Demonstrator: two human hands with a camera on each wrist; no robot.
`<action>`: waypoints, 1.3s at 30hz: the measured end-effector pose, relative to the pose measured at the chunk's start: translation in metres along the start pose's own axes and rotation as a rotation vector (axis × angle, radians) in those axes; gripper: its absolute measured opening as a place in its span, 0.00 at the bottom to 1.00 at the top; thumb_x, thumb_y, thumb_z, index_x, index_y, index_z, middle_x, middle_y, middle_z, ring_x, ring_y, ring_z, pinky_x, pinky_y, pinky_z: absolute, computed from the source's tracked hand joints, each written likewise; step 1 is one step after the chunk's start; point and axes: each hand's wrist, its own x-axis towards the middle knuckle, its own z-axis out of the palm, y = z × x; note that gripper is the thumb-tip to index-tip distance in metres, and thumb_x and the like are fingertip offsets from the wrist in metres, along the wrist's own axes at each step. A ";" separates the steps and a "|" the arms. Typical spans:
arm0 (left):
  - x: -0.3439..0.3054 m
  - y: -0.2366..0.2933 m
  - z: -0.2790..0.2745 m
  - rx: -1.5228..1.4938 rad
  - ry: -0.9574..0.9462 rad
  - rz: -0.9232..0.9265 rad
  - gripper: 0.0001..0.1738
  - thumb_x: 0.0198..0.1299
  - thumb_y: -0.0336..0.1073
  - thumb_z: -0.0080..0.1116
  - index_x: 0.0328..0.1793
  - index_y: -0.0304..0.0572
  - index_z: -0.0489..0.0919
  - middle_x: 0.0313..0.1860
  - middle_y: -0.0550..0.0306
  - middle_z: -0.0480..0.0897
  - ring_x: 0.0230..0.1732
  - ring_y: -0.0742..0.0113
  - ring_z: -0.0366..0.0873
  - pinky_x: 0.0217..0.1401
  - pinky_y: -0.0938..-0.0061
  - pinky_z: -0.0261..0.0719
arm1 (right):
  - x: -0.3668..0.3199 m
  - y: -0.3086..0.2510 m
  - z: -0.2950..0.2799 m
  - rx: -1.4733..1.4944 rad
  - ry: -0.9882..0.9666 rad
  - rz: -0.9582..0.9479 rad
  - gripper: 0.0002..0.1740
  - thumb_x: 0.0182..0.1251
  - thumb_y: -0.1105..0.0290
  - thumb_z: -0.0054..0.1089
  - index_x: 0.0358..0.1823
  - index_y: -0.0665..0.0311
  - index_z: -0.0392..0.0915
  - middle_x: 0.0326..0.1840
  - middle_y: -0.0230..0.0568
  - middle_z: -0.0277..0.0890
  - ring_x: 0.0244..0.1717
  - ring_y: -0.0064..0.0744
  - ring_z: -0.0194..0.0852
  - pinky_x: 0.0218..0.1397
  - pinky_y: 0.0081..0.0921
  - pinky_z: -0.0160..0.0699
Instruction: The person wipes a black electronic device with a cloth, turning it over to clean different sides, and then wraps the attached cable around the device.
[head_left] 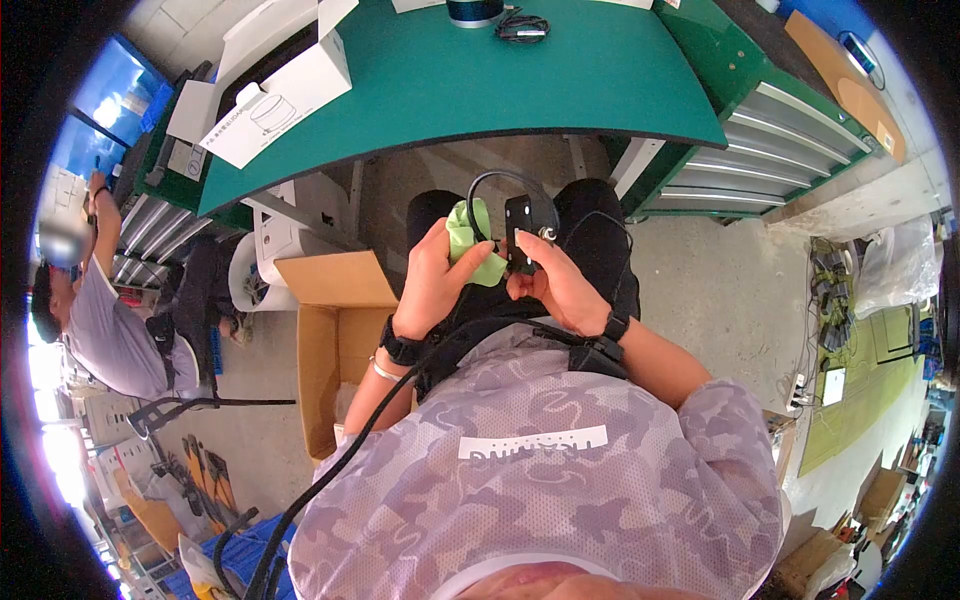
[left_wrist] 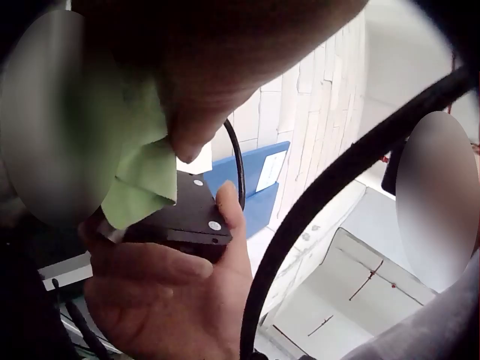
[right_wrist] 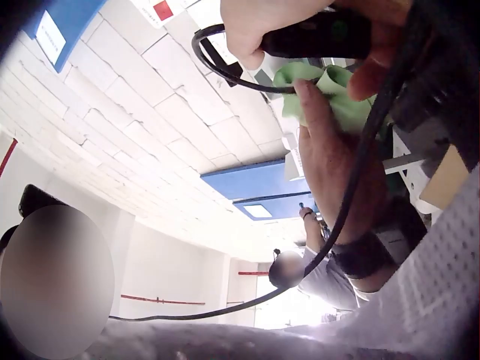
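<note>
Over the lap, my left hand (head_left: 428, 285) pinches a light green cloth (head_left: 463, 232) between thumb and fingers. My right hand (head_left: 565, 290) grips a small black box-shaped device (head_left: 519, 225), thumb on its near end. In the left wrist view the cloth (left_wrist: 144, 184) lies against the device (left_wrist: 191, 214), which shows pale round spots on its flat face. A black cable (head_left: 497, 176) arches from the device's side over to the cloth. The right wrist view shows the cable (right_wrist: 217, 73) running to the bunched cloth (right_wrist: 346, 109) under the left thumb.
Ahead is a green table (head_left: 440, 90) bearing an opened white carton (head_left: 285, 105), a coiled black cable (head_left: 523, 27) and a dark cylinder (head_left: 474, 10). A drawer cabinet (head_left: 775, 140) stands right. An open cardboard box (head_left: 335, 285) sits left; another person (head_left: 120, 335) is beyond.
</note>
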 end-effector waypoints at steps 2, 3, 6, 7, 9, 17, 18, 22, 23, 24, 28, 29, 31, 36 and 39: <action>-0.001 -0.003 -0.002 0.025 -0.029 -0.020 0.11 0.61 0.35 0.61 0.41 0.33 0.80 0.33 0.52 0.76 0.31 0.60 0.76 0.35 0.70 0.73 | 0.000 0.000 0.001 -0.012 0.004 0.024 0.22 0.74 0.52 0.47 0.50 0.65 0.72 0.42 0.32 0.71 0.31 0.23 0.67 0.37 0.22 0.69; -0.001 -0.003 -0.003 0.052 -0.060 -0.036 0.11 0.62 0.35 0.61 0.42 0.32 0.80 0.33 0.52 0.76 0.31 0.60 0.77 0.35 0.70 0.73 | 0.001 0.001 0.000 -0.014 0.003 0.025 0.22 0.74 0.52 0.47 0.50 0.65 0.72 0.42 0.32 0.71 0.31 0.23 0.67 0.37 0.22 0.69; -0.001 0.002 -0.004 0.103 -0.054 0.027 0.11 0.63 0.35 0.60 0.41 0.32 0.80 0.34 0.52 0.76 0.31 0.61 0.77 0.35 0.70 0.73 | 0.002 0.001 -0.002 -0.002 -0.021 0.018 0.23 0.70 0.50 0.53 0.50 0.63 0.68 0.42 0.36 0.71 0.28 0.24 0.71 0.34 0.24 0.74; -0.001 0.001 -0.003 0.101 -0.054 0.027 0.11 0.63 0.35 0.60 0.41 0.32 0.80 0.34 0.52 0.76 0.31 0.61 0.77 0.35 0.70 0.73 | 0.002 0.000 -0.001 -0.004 -0.012 0.033 0.23 0.70 0.50 0.53 0.50 0.64 0.68 0.42 0.37 0.71 0.28 0.24 0.71 0.34 0.24 0.74; -0.002 -0.001 -0.002 0.013 -0.038 -0.058 0.11 0.64 0.35 0.58 0.42 0.31 0.79 0.33 0.52 0.76 0.31 0.63 0.76 0.35 0.70 0.73 | 0.002 -0.001 0.000 -0.007 -0.006 0.048 0.23 0.70 0.50 0.53 0.51 0.64 0.68 0.43 0.37 0.71 0.28 0.24 0.71 0.34 0.24 0.74; -0.001 -0.002 -0.004 -0.049 -0.022 -0.046 0.13 0.66 0.36 0.56 0.46 0.30 0.77 0.34 0.54 0.78 0.32 0.68 0.76 0.37 0.73 0.74 | -0.001 -0.002 0.004 -0.008 -0.032 0.007 0.21 0.73 0.52 0.48 0.49 0.64 0.73 0.42 0.33 0.72 0.31 0.24 0.68 0.34 0.23 0.69; -0.001 -0.002 -0.004 -0.078 -0.017 -0.048 0.13 0.67 0.37 0.55 0.48 0.31 0.77 0.35 0.56 0.79 0.34 0.71 0.76 0.38 0.74 0.74 | -0.001 -0.002 0.003 -0.007 -0.039 0.011 0.21 0.73 0.52 0.48 0.49 0.64 0.73 0.42 0.33 0.72 0.31 0.24 0.68 0.34 0.23 0.69; -0.002 -0.013 -0.006 -0.270 0.046 -0.142 0.15 0.69 0.38 0.53 0.54 0.33 0.75 0.38 0.64 0.80 0.37 0.79 0.73 0.40 0.78 0.75 | 0.001 0.001 0.000 -0.017 0.007 0.029 0.23 0.70 0.50 0.53 0.50 0.64 0.70 0.42 0.37 0.72 0.28 0.24 0.70 0.33 0.22 0.72; -0.002 -0.013 -0.007 -0.262 0.063 -0.141 0.15 0.69 0.38 0.53 0.54 0.33 0.75 0.38 0.64 0.80 0.37 0.79 0.73 0.40 0.78 0.75 | 0.002 0.001 0.000 -0.035 0.028 0.048 0.23 0.70 0.50 0.53 0.50 0.63 0.70 0.41 0.37 0.73 0.28 0.24 0.70 0.33 0.22 0.71; 0.000 -0.015 -0.008 -0.292 0.111 -0.133 0.15 0.69 0.38 0.53 0.54 0.33 0.75 0.38 0.64 0.80 0.37 0.79 0.73 0.40 0.78 0.75 | 0.000 -0.003 0.002 -0.035 -0.013 0.056 0.22 0.70 0.50 0.53 0.49 0.63 0.71 0.41 0.37 0.76 0.28 0.23 0.70 0.33 0.21 0.72; 0.005 -0.008 -0.008 -0.268 0.151 -0.049 0.13 0.68 0.34 0.53 0.54 0.34 0.74 0.41 0.60 0.79 0.41 0.77 0.73 0.45 0.77 0.74 | 0.002 0.000 -0.001 -0.069 -0.001 0.107 0.21 0.74 0.52 0.44 0.51 0.62 0.73 0.45 0.44 0.77 0.29 0.23 0.67 0.34 0.22 0.68; 0.006 -0.013 -0.006 -0.220 0.143 0.029 0.13 0.68 0.33 0.53 0.54 0.35 0.74 0.42 0.59 0.80 0.42 0.76 0.73 0.45 0.77 0.74 | 0.002 0.000 0.000 -0.076 -0.019 0.109 0.21 0.74 0.52 0.44 0.51 0.62 0.73 0.45 0.44 0.77 0.29 0.23 0.67 0.34 0.22 0.68; 0.004 -0.005 -0.002 -0.219 0.103 0.014 0.13 0.66 0.31 0.54 0.54 0.34 0.75 0.40 0.55 0.79 0.41 0.72 0.75 0.44 0.75 0.75 | 0.000 0.001 0.003 -0.079 -0.008 0.121 0.20 0.75 0.52 0.43 0.52 0.61 0.73 0.44 0.42 0.78 0.30 0.23 0.69 0.35 0.23 0.68; 0.006 0.001 -0.004 -0.081 0.241 0.127 0.10 0.63 0.31 0.57 0.47 0.35 0.76 0.37 0.48 0.77 0.37 0.58 0.78 0.41 0.69 0.75 | -0.002 0.000 0.000 -0.146 -0.032 0.141 0.17 0.74 0.56 0.49 0.52 0.61 0.71 0.44 0.35 0.75 0.34 0.24 0.74 0.30 0.22 0.72; 0.010 0.010 -0.014 -0.019 0.250 0.201 0.10 0.60 0.31 0.60 0.42 0.33 0.75 0.34 0.46 0.73 0.36 0.47 0.74 0.39 0.65 0.73 | 0.001 0.002 -0.001 -0.206 -0.046 0.194 0.18 0.73 0.54 0.50 0.51 0.62 0.71 0.39 0.39 0.77 0.27 0.24 0.73 0.30 0.22 0.72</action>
